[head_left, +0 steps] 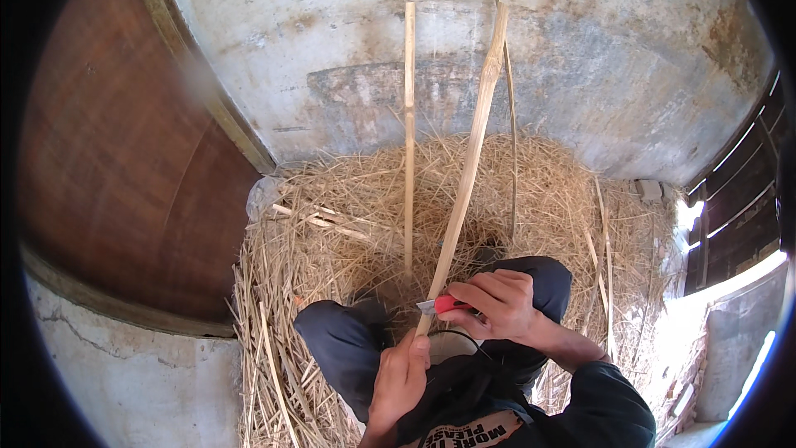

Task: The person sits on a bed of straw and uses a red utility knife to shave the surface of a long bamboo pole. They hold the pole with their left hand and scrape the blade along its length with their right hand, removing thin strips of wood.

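Note:
My left hand (401,372) is closed around the near end of a long, pale bamboo strip (470,168). The strip slants up and away from me, its far end in front of the wall. In my right hand (496,305) is a red utility knife (452,304), gripped with the fingers wrapped round its handle. Its short metal blade (426,307) rests against the strip just above my left hand. Both hands work between my bent knees, which are in dark trousers.
Another bamboo strip (410,129) stands upright left of the held one, and a thinner stick (511,108) leans against the stained concrete wall (332,41). Straw and shavings (348,191) cover the floor around my legs. At left is a brown wooden door (124,141); dark slats (738,191) are at right.

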`<state>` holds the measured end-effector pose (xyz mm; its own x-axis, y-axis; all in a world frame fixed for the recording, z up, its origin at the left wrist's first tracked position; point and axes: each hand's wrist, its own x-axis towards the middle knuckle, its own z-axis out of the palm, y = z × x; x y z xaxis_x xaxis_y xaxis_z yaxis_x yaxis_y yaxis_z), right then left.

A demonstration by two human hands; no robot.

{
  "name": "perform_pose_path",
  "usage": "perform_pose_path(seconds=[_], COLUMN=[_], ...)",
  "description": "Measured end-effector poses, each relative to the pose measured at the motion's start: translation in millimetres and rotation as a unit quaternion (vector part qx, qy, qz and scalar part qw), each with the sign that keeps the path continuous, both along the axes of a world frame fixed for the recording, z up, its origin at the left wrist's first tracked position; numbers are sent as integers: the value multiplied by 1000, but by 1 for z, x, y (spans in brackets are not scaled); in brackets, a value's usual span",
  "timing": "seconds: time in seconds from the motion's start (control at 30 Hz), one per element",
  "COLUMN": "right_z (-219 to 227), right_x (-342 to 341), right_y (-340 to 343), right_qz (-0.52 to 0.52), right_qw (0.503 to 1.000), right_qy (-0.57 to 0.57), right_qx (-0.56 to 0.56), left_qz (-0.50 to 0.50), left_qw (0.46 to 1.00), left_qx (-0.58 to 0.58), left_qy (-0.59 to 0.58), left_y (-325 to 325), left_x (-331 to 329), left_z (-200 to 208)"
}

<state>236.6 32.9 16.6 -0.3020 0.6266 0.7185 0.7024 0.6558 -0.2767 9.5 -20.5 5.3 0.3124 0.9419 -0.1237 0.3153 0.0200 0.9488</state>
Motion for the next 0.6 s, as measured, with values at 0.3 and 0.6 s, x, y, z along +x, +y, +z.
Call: perform_pose_path(seconds=[0.3,0.6], right_z=[7,20], right_x=[2,23], right_y=[1,18], right_qz=[-10,-51], right_qw=[999,996], right_qy=[-3,-6], right_qx=[46,70], left_qz=[1,-8], left_qw=[1000,1000], left_qx=[-4,-27], left_qy=[13,4], left_y=[-9,-23], left_x=[-3,-8], left_z=[-1,-4])
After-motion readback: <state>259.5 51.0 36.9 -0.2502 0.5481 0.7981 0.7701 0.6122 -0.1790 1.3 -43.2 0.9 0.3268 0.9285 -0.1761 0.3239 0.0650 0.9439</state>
